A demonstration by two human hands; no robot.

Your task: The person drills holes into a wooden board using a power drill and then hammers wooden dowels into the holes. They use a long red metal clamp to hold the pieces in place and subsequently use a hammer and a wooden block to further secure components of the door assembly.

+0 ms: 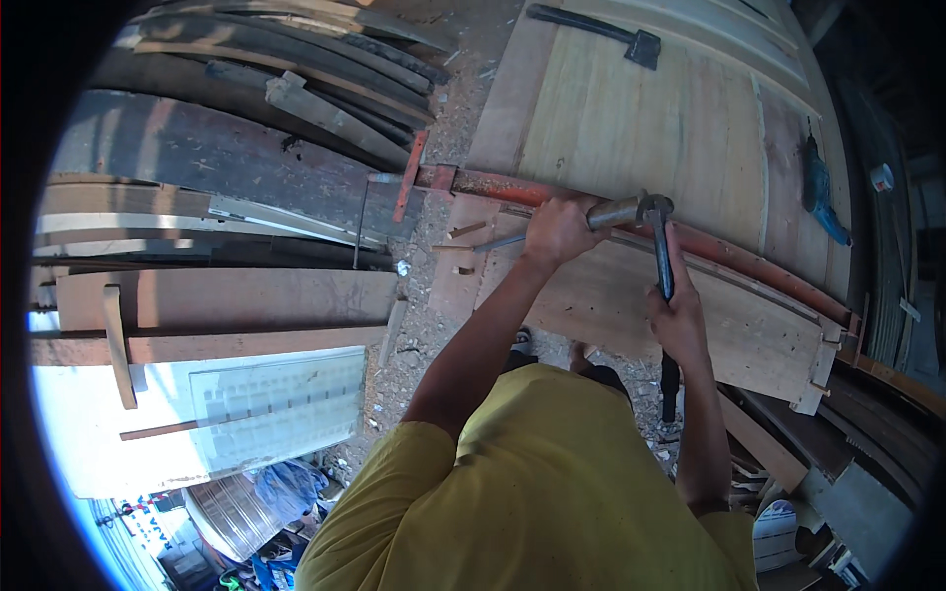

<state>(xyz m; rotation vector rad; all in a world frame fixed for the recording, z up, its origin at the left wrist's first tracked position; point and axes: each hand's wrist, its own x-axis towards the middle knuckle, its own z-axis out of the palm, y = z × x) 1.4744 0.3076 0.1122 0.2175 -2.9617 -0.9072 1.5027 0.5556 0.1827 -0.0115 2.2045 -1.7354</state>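
My left hand [560,233] is closed around a chisel [507,241], whose thin metal blade points left along the wood. Its thick, dull metal-looking handle end [613,213] sticks out to the right of my fist. My right hand [676,313] grips a hammer [662,258], one finger stretched along the shaft. The hammer head is at the chisel's handle end; whether they touch I cannot tell. Beneath both hands lies a wooden door panel [650,118], crossed by a long red bar clamp [503,186]. A small wood piece [466,229] lies near the blade.
A hatchet [601,34] rests on the panel's far end. A blue power drill [820,192] lies at its right edge. Stacked boards [227,300] and a white sheet [276,404] fill the left side. Wood chips litter the ground [404,345].
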